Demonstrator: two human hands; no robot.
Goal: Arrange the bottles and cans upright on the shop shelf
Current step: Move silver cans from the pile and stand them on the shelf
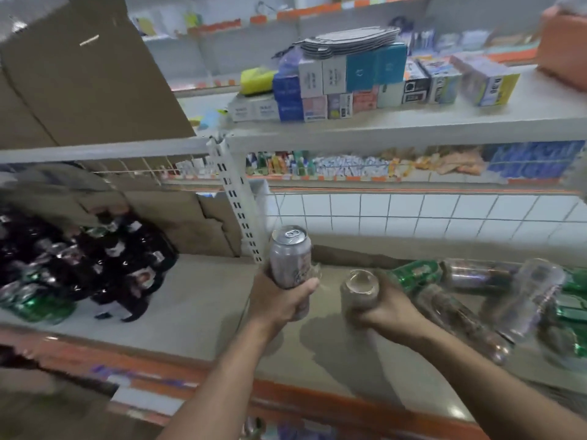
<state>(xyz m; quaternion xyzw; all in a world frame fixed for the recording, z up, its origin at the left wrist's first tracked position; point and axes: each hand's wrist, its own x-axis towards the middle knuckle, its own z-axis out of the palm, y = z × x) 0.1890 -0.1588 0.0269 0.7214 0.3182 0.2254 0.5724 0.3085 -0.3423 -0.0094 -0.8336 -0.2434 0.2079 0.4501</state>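
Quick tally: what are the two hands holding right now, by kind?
silver can: 1, upright in the left hand
clear bottle: 1, in the right hand
Total: 2

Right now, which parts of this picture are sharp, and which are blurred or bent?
Head view: the silver can in the left hand is sharpest, the clear bottle in the right hand softer. Head view: the dark bottles at left and the lying bottles at right are smeared. Head view: the upper shelf edge looks bowed by the wide lens.
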